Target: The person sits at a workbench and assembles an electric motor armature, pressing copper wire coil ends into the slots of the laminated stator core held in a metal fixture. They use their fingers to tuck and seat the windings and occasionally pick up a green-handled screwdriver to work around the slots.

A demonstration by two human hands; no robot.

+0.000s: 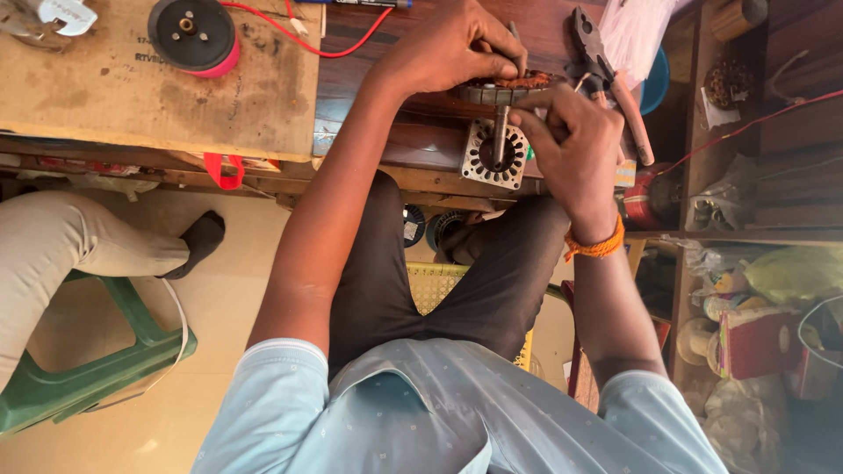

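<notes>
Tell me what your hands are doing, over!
Left hand on the round stator, right hand at its shaft. Pliers lie beside. Nothing blocking.

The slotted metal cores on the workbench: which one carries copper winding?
The stator held between the left hand and right hand, at the shaft's top end. The flat square core below it shows only bare, empty slots.
</notes>
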